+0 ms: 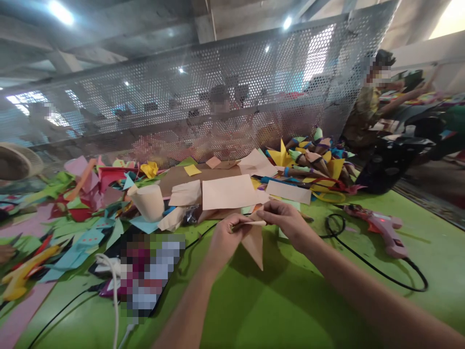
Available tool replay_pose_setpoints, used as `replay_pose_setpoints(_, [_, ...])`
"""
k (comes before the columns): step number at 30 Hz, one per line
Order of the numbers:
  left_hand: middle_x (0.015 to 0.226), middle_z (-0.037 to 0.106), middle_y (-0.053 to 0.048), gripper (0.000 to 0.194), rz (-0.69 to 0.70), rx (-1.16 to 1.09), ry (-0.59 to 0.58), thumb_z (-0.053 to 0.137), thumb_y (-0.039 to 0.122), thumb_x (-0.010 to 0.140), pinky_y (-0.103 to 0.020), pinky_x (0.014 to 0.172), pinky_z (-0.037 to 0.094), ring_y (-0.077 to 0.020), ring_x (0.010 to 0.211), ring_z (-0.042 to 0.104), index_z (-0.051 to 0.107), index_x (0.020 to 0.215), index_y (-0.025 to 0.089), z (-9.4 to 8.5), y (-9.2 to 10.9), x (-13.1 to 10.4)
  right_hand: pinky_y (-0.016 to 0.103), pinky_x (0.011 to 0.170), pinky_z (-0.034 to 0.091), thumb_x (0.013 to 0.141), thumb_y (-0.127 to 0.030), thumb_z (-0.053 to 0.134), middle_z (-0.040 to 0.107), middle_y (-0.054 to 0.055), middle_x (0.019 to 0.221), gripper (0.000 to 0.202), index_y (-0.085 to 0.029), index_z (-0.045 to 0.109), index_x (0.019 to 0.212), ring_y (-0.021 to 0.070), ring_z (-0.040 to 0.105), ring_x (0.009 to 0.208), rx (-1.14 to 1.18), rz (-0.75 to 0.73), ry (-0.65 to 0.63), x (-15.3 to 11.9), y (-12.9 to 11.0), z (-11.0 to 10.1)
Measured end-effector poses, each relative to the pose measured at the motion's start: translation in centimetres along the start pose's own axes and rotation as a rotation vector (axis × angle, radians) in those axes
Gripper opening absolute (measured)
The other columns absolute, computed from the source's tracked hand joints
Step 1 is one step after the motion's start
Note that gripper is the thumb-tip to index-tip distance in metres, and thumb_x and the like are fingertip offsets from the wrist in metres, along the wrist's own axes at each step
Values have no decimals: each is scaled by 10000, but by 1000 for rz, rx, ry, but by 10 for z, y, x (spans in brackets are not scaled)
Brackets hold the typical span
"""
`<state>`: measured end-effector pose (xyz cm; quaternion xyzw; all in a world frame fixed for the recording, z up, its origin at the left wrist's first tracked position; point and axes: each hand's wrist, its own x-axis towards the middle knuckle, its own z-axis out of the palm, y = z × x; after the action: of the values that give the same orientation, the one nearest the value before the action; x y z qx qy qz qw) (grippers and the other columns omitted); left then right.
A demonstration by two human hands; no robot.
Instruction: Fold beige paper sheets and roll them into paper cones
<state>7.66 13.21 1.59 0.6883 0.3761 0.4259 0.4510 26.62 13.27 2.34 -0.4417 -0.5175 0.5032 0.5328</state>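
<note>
Between my hands is a folded piece of tan paper [255, 245], its pointed end hanging down over the green table. My left hand [227, 242] grips its rolled upper edge from the left. The fingers of my right hand [285, 220] are pinched on the paper's upper right side. Just beyond them lies a pale rectangular sheet [228, 192], with a smaller pale strip [288, 192] to its right. A pink glue gun [385, 230] rests on the table at the right, its black cable curling toward me.
Colourful paper scraps [83, 189] cover the left side around a beige cup [148, 202]. A phone [156, 276] and cables lie at lower left. Paper cones [316, 157] are heaped before a perforated metal screen [218, 97]. A person [370, 102] is at the far right.
</note>
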Motion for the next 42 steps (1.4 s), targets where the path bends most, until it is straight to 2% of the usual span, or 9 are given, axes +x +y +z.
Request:
replay_pose_setpoints(5, [907, 705, -51, 243, 4, 62, -26, 584, 370, 910, -263, 776, 469, -197, 871, 614, 718, 921, 167, -2, 1, 0, 265, 567, 380, 640, -431, 784, 584, -21, 617, 276, -184, 666, 675, 120, 472, 586, -23, -22, 18, 1, 5, 1])
replay_pose_setpoints(9, [967, 716, -64, 201, 23, 15, 18, 609, 334, 890, -274, 817, 485, -200, 909, 632, 723, 934, 174, 0, 0, 0, 267, 569, 394, 649, -455, 783, 611, -5, 640, 287, -188, 684, 679, 127, 488, 599, -24, -24, 16, 1, 4, 2])
replay_pose_setpoints(15, [993, 706, -45, 395, 5, -141, 27, 656, 302, 861, -261, 835, 502, -179, 941, 639, 628, 1248, 231, 2, -6, 1, 278, 581, 400, 635, -505, 795, 597, -5, 633, 345, -187, 666, 664, 133, 489, 601, -9, -44, 9, 0, 3, 5])
replay_pose_setpoints(22, [891, 656, -27, 427, -19, -123, 100, 656, 236, 844, -246, 812, 505, -151, 867, 627, 608, 1268, 205, -1, -5, 2, 315, 707, 440, 834, -578, 609, 648, 40, 764, 394, -199, 716, 844, 192, 586, 745, 11, -58, -84, -8, -7, 3])
replay_pose_setpoints(26, [916, 672, -34, 448, -10, -82, 91, 646, 255, 861, -265, 831, 510, -168, 902, 646, 578, 1302, 212, -1, -6, 2, 318, 716, 447, 719, -591, 728, 671, 46, 830, 414, -202, 690, 856, 215, 593, 805, -52, -88, -125, -8, -7, 7])
replay_pose_setpoints(31, [953, 691, -46, 472, 12, -80, 63, 650, 223, 853, -287, 892, 510, -181, 960, 665, 559, 1316, 218, 2, -7, 1, 282, 604, 397, 670, -530, 795, 595, -3, 649, 366, -198, 641, 679, 150, 502, 634, -90, -94, 35, -4, 5, 7])
replay_pose_setpoints(35, [1022, 700, -77, 330, -94, -145, 63, 631, 358, 879, -279, 836, 509, -200, 974, 655, 614, 1147, 167, 0, -6, 3, 289, 639, 416, 665, -499, 808, 622, 8, 671, 328, -198, 679, 692, 156, 532, 665, -8, -96, 91, -2, 6, 5])
replay_pose_setpoints(38, [900, 699, -48, 291, -110, -126, 95, 601, 435, 890, -254, 755, 481, -179, 858, 633, 645, 937, 151, -3, -8, 4, 302, 673, 441, 646, -490, 821, 653, 21, 706, 315, -204, 697, 692, 168, 559, 692, 50, -91, 126, -2, 3, 5])
replay_pose_setpoints(42, [851, 696, -30, 307, -94, -168, 126, 632, 452, 863, -244, 731, 461, -167, 811, 609, 658, 897, 148, -3, -11, 5, 317, 703, 463, 632, -474, 834, 689, 37, 762, 307, -207, 716, 729, 185, 586, 727, 64, -83, 143, -3, 2, 7])
